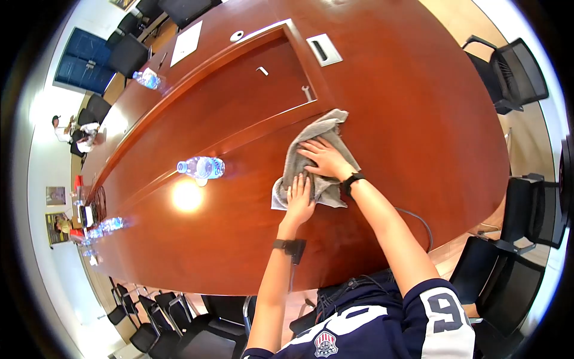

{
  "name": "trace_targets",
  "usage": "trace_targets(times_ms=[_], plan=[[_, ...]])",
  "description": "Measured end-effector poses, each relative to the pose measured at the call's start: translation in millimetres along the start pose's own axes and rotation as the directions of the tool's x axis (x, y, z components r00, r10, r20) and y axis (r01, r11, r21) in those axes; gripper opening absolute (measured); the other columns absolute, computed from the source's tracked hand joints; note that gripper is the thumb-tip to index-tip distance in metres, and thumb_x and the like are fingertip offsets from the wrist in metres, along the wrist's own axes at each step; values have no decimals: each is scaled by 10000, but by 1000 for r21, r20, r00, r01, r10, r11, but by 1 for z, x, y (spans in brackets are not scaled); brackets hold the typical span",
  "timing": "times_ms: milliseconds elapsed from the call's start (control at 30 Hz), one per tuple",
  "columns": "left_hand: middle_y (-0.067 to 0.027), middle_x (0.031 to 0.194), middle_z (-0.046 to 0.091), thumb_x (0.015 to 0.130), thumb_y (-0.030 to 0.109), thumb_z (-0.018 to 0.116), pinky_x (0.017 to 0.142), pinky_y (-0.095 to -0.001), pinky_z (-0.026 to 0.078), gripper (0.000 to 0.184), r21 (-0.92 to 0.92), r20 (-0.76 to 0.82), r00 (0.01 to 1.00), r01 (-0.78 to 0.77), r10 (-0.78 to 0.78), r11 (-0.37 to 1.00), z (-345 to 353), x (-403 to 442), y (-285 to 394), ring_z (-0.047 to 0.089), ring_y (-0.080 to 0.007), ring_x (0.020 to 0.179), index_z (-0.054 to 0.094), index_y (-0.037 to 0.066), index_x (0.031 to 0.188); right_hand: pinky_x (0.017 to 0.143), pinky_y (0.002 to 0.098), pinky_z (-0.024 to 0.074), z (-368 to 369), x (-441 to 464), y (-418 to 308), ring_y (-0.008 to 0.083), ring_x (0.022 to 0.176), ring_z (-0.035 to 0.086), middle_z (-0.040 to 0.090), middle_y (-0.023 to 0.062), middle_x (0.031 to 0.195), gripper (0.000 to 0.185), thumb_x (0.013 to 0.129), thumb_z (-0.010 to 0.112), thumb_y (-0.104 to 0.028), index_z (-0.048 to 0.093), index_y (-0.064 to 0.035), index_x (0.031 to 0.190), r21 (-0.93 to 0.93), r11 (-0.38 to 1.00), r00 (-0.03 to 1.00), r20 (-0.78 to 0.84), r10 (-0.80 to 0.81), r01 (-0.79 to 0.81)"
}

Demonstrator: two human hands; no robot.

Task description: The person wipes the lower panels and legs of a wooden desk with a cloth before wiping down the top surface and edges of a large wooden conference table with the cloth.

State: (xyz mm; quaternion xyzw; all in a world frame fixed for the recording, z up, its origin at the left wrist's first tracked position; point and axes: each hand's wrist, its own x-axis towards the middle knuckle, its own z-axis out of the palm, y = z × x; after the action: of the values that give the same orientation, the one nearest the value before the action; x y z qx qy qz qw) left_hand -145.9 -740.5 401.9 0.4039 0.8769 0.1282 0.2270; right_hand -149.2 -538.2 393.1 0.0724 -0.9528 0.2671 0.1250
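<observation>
A grey cloth [320, 128], bunched and creased, lies on the reddish-brown wooden table [418, 119]. My left hand [300, 200] rests on the cloth's lower left part, fingers stretched out and pointing away from me. Flat on the cloth's middle is my right hand [324, 158], its fingers spread toward the left. The two hands are close but apart. Both palms are hidden against the cloth. To the left of the cloth a clear plastic bottle [206, 167] with a blue label lies on the table.
A recessed panel [239, 90] beyond the cloth holds a wrench [307, 93] and a small white bent piece [262, 70]. A socket plate [324, 49] and white paper [186, 43] lie farther off. A cable [421, 221] crosses the near edge. Black chairs [526, 72] surround the table.
</observation>
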Motion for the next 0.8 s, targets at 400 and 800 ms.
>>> trace_targets(times_ms=[400,800], plan=[[-139,1469,215,734,107,534,1085,-470,174,673,29,70,855,-516,513,856,90,-45,150,171,-289,1370,320,57,1371,1092,477,162,-89,-259,-25,273,1311,279,334,101,1411,590,822,530,-378,391,-127,1337,-226,826,855,-77,513,-517],[-113,1462,250,760,171,579,1101,-423,201,663,-105,118,742,-651,660,752,96,-98,115,221,-273,1356,334,113,1373,1094,520,85,-57,-309,-91,322,1341,197,232,160,1450,677,837,498,-418,289,-85,1388,-259,739,771,-39,635,-622]])
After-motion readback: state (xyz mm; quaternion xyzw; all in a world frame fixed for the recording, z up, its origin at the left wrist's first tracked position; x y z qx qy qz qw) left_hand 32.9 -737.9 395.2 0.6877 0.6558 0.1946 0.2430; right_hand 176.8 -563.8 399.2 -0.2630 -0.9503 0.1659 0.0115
